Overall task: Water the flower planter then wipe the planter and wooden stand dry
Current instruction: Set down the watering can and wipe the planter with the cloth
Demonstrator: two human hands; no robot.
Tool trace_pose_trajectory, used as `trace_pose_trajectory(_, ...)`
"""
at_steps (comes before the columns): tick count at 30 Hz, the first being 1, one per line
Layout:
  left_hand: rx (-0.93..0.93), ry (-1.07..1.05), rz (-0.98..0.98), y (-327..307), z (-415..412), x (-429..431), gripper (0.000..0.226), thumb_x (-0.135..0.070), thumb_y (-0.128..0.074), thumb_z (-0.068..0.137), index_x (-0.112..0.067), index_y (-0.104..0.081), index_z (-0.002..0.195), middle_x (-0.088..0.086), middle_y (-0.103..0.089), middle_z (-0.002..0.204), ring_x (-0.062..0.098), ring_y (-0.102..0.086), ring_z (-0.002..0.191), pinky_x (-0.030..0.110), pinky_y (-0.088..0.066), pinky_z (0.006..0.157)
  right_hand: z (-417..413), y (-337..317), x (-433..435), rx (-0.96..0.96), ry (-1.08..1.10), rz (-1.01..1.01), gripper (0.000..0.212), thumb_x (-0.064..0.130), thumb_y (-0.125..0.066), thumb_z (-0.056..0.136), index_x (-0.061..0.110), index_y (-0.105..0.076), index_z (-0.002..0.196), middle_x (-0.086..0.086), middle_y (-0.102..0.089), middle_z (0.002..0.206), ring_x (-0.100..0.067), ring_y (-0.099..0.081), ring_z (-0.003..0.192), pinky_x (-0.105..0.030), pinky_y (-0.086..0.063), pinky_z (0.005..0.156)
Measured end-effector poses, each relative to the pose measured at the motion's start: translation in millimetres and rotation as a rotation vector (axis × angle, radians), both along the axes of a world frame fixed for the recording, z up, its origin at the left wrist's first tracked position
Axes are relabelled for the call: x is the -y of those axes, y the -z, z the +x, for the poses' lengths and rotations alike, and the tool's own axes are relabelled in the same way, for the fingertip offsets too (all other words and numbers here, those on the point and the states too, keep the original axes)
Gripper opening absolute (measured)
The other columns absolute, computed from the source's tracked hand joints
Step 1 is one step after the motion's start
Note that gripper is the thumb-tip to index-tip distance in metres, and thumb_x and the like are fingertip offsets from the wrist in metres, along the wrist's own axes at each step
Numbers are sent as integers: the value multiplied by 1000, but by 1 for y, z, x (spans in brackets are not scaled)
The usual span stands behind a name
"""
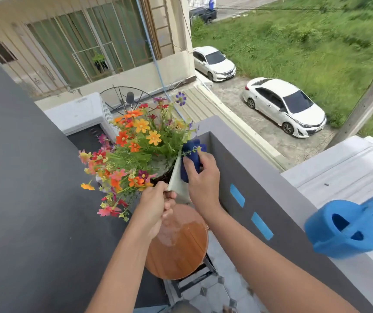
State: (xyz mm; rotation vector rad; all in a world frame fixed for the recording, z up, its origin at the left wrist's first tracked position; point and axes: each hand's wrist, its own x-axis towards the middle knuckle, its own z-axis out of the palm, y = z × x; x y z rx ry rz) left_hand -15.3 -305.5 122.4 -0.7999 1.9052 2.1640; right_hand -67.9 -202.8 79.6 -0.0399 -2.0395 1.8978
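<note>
Right hand [200, 175] pressing blue cloth [191, 158] against planter [177, 184] side. Left hand [156, 204] pinching planter rim, lifted above wet round wooden stand [178, 247]. Blue watering can [344, 231] on ledge [305, 213].

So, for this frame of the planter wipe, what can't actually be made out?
Head view only:
- Planter: most of its body is hidden by the flowers, the left hand and the right hand.
- Blue cloth: partly covered by the right hand's grip.
- Wooden stand: far edge hidden under the planter, legs mostly out of sight.
- Watering can: spout cut off by the right edge, motion-blurred.
</note>
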Motion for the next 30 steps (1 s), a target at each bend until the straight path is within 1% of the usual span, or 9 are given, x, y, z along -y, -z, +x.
trace_pose_trajectory(3, -15, 43, -3, -4, 2, -3, 20, -9, -39, 98, -10, -43, 78, 5, -47, 66, 11, -31, 43, 26, -20, 39, -39, -5, -16, 26, 61, 33, 19, 8, -60, 96, 11, -69, 112, -5, -54, 101, -8, -49, 82, -17, -38, 74)
trace_pose_trajectory(5, -18, 74, -28, -5, 2, -4, 18, -9, -39, 99, -8, -43, 81, 5, -47, 68, 12, -32, 44, 26, -21, 39, -55, -5, -23, 73, 90, 67, 24, 4, -58, 96, 7, -68, 118, -5, -50, 102, -11, -47, 84, -17, -35, 73)
trace_pose_trajectory(7, -14, 79, -40, -6, -1, -2, 18, -9, -39, 99, -9, -43, 81, 6, -47, 70, 12, -32, 44, 26, -22, 39, -56, -5, -20, 76, 107, 87, 29, 3, -57, 96, 6, -65, 124, -3, -49, 103, -11, -47, 87, -9, -35, 74)
trace_pose_trajectory(8, -16, 75, -38, -6, -4, -1, 19, -9, -38, 99, -9, -42, 81, 6, -47, 70, 12, -32, 45, 26, -22, 39, -50, -5, -15, 53, 101, 81, 29, 4, -58, 95, 7, -65, 123, -2, -50, 103, -8, -47, 89, -6, -34, 76)
trace_pose_trajectory(11, -30, 31, 13, -6, -16, 3, 20, -9, -38, 99, -11, -41, 79, 6, -47, 68, 11, -32, 42, 25, -21, 38, -20, 1, 3, -61, 32, 56, 21, 5, -62, 94, 3, -66, 114, -4, -53, 103, 2, -50, 91, -19, -38, 82)
trace_pose_trajectory(15, -29, -17, 21, -7, -24, 13, 23, -9, -38, 99, -11, -41, 77, 5, -45, 63, 9, -28, 37, 22, -17, 35, 21, 26, 8, -193, -144, 142, 44, -1, -63, 91, 9, -62, 134, -5, -53, 113, -15, -53, 110, -23, -43, 95)
trace_pose_trajectory(19, -30, 1, 72, -8, -26, 22, 19, -8, -40, 98, -11, -40, 79, 5, -44, 63, 7, -27, 36, 20, -17, 33, 40, 59, -5, -303, -207, 300, 50, -3, -64, 89, 11, -61, 137, -8, -54, 115, -19, -53, 112, -36, -47, 95)
trace_pose_trajectory(26, -40, 65, -36, -9, -21, -4, 28, -11, -39, 98, -10, -43, 71, 4, -44, 62, 10, -27, 39, 25, -17, 38, 15, 18, -3, -117, -15, 13, 38, 7, -62, 94, 9, -63, 132, -1, -53, 109, -15, -56, 105, -22, -43, 93)
trace_pose_trajectory(30, -51, 30, 68, -16, -25, -11, 22, -9, -38, 99, -11, -41, 77, 4, -46, 62, 9, -28, 38, 21, -18, 35, 10, 10, -13, -249, -25, 159, 39, 6, -62, 93, 4, -63, 132, -7, -54, 114, -21, -54, 110, -24, -43, 97)
